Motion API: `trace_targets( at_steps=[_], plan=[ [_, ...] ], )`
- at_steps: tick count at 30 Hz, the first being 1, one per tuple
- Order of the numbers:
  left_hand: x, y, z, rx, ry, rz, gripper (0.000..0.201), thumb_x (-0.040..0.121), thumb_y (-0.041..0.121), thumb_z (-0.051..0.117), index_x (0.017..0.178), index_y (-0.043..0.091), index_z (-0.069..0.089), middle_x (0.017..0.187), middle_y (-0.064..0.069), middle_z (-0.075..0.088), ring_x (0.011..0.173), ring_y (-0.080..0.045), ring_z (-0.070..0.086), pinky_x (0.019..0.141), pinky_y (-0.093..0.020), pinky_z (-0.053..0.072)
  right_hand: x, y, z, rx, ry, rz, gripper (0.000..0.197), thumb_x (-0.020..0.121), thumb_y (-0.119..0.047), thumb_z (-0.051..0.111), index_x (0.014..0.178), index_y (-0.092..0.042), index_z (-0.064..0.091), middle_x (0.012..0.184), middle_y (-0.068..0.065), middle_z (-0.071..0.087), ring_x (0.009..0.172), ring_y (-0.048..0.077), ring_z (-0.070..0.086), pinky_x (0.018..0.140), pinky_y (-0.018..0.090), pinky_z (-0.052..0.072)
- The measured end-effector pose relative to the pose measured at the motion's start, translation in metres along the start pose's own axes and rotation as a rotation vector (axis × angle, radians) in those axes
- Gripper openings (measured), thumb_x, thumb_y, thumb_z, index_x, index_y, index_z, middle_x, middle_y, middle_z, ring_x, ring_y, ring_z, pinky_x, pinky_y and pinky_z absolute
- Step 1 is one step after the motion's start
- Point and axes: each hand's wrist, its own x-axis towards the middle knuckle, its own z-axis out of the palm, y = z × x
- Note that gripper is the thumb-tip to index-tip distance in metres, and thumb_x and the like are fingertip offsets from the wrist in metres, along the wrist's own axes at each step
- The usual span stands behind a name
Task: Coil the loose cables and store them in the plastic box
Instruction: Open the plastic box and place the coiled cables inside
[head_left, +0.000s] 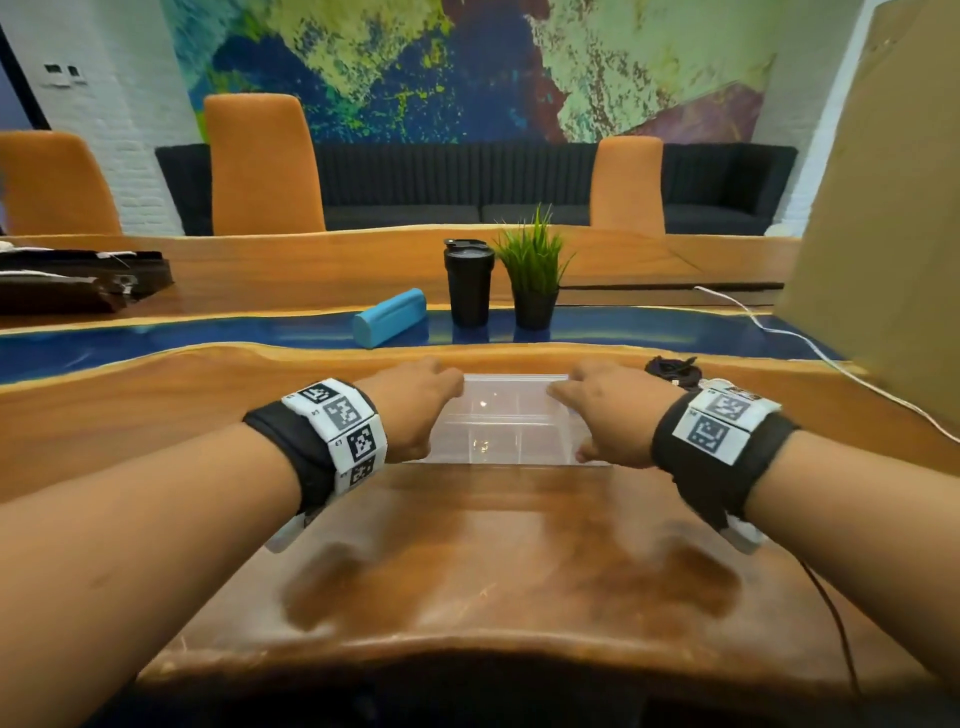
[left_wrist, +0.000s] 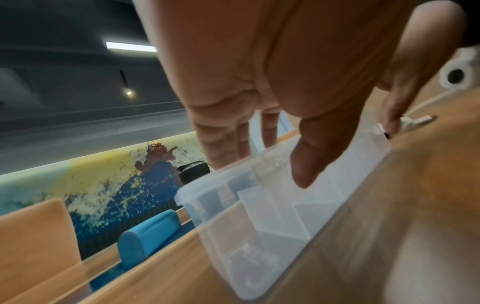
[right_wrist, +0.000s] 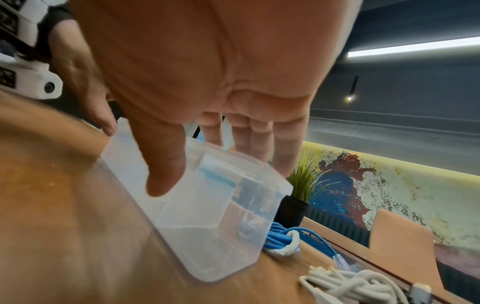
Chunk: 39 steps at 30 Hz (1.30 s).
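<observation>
A clear plastic box (head_left: 506, 431) with inner dividers sits on the wooden table between my hands. My left hand (head_left: 434, 415) grips its left end, fingers over the far rim and thumb on the near side (left_wrist: 265, 170). My right hand (head_left: 576, 421) grips the right end the same way (right_wrist: 205, 170). The box (right_wrist: 207, 236) looks empty. A blue cable coil (right_wrist: 280, 236) with a white tie lies just past its right end. A white cable bundle (right_wrist: 350, 288) lies nearer the right wrist camera. A black cable (head_left: 672, 369) lies behind my right hand.
A black tumbler (head_left: 467, 283), a potted plant (head_left: 535, 275) and a blue cylindrical case (head_left: 389, 317) stand beyond the box. A large cardboard box (head_left: 883, 234) fills the right side, with a white cord (head_left: 779, 332) running past it. Dark items (head_left: 78, 280) lie far left.
</observation>
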Motion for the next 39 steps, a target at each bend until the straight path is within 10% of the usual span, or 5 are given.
trace_targets(
  at_steps=[8,14,27,33,39],
  plan=[
    [-0.016,0.011,0.0,0.138,0.094,-0.069,0.025,0.083,0.007,0.063,0.1,0.016,0.046,0.108,-0.01,0.052,0.085,-0.024,0.053,0.073,-0.036,0.051,0.002,-0.015,0.001,-0.061,0.037,0.018,0.041,0.084,-0.025,0.068,0.12,-0.021,0.049,0.11,0.006,0.05,0.097,0.026,0.055,0.08,0.044,0.053],
    [-0.016,0.022,-0.001,0.246,-0.01,-0.074,0.023,0.089,0.003,0.06,0.11,0.009,0.053,0.095,-0.008,0.045,0.082,-0.026,0.053,0.068,-0.035,0.045,0.0,-0.031,-0.011,-0.215,-0.09,0.025,0.037,0.084,-0.002,0.058,0.12,-0.009,0.053,0.111,0.011,0.057,0.096,0.03,0.061,0.065,0.038,0.041],
    [-0.02,0.01,-0.002,0.211,-0.087,-0.009,0.015,0.093,0.006,0.05,0.106,0.014,0.055,0.104,-0.005,0.058,0.084,-0.022,0.055,0.07,-0.03,0.042,0.002,-0.03,-0.014,-0.18,-0.179,0.0,0.037,0.088,-0.009,0.058,0.123,-0.008,0.048,0.114,0.011,0.062,0.099,0.029,0.061,0.082,0.038,0.052],
    [-0.026,-0.041,-0.02,-0.03,0.063,-0.048,0.014,0.092,0.035,0.052,0.099,0.026,0.06,0.096,0.005,0.063,0.086,-0.018,0.059,0.077,-0.037,0.053,-0.025,-0.014,-0.033,0.117,0.395,0.025,0.022,0.095,-0.036,0.048,0.107,-0.022,0.06,0.103,-0.001,0.054,0.091,0.018,0.051,0.079,0.034,0.05],
    [-0.014,-0.077,-0.043,-0.497,0.244,-0.082,0.013,0.092,0.037,0.065,0.089,0.027,0.071,0.081,0.008,0.072,0.078,-0.011,0.068,0.073,-0.031,0.053,0.002,-0.035,-0.009,0.091,0.112,-0.092,0.024,0.098,-0.035,0.048,0.111,-0.021,0.062,0.106,0.004,0.057,0.099,0.023,0.057,0.076,0.03,0.044]
  ],
)
